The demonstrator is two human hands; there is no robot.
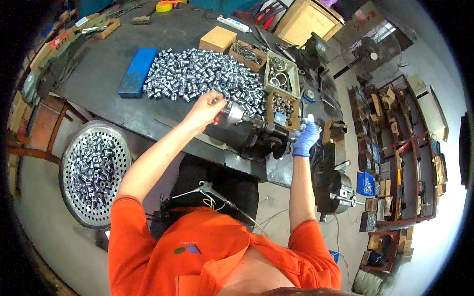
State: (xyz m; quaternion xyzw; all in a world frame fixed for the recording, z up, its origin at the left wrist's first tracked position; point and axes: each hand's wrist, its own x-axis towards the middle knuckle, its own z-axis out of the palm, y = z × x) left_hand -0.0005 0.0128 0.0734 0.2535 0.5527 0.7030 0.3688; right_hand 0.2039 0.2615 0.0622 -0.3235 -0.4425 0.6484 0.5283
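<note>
As left grip (208,109) curls narrow at round metal chuck (234,113), gloved right grip (307,138) unclear

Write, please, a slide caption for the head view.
Bare left hand and gloved right hand at the machine, metal parts piled beyond.

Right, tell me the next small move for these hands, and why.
I'd probably ease the bare left hand back from the silver chuck-like part first: its curled fingers are right up against that end, while the gloved right hand is at the other end of the dark machine. Whether the fingers hold a piece can't be told.
</note>
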